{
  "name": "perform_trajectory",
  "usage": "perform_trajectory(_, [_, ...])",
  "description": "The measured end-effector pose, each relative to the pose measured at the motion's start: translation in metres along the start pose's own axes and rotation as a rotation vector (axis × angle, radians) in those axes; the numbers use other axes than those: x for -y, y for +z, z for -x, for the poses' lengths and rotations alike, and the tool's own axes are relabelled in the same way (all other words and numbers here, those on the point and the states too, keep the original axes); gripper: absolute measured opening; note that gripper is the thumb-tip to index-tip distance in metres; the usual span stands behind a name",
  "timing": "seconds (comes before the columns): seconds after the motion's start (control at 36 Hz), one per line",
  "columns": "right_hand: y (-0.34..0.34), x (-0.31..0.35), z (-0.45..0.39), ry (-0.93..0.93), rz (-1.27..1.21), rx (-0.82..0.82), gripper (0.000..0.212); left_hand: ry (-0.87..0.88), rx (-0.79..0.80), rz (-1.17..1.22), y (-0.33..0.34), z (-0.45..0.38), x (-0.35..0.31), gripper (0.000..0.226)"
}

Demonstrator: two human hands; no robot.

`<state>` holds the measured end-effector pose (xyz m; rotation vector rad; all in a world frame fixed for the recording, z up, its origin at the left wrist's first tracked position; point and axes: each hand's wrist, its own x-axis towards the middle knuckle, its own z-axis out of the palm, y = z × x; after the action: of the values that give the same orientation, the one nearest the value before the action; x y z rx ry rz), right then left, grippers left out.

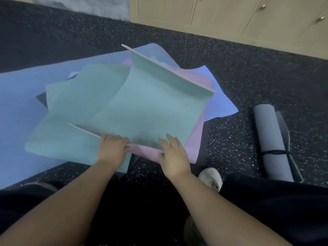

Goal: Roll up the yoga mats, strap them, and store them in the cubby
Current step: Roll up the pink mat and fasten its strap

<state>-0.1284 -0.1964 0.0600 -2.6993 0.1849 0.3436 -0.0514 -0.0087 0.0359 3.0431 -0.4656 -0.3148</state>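
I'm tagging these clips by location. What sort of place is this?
Probably a gym or yoga studio: black speckled rubber floor, several thin foam yoga mats such as the teal-green one, a rolled grey mat bound with a black strap, and beige wooden storage cabinets.

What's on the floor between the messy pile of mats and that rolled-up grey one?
Nothing: in the head view, only bare speckled floor lies between the pink mat's edge and the rolled grey mat.
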Motion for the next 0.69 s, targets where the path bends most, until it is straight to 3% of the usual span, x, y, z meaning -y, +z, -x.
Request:
perform_trajectory(0.25, [0.005, 0.005, 0.002, 0.025, 0.065, -0.208, 0.060, -0.009, -0.275, 0.069, -0.013, 0.004, -0.023, 0.029])
perform_trajectory(0.39, [0.011, 0.013, 0.005, -0.033, 0.129, -0.258, 0.064, 0.054, -0.388, 0.129, -0.029, 0.006, -0.025, 0.017])
perform_trajectory(0.53, [0.007, 0.024, 0.006, -0.061, 0.119, -0.093, 0.068, 0.097, -0.513, 0.092, -0.038, 0.011, -0.013, 0.025])
perform_trajectory(0.69, [0.009, 0.038, 0.008, -0.108, 0.067, -0.083, 0.076, -0.087, -0.623, 0.170, -0.043, 0.023, 0.010, 0.030])
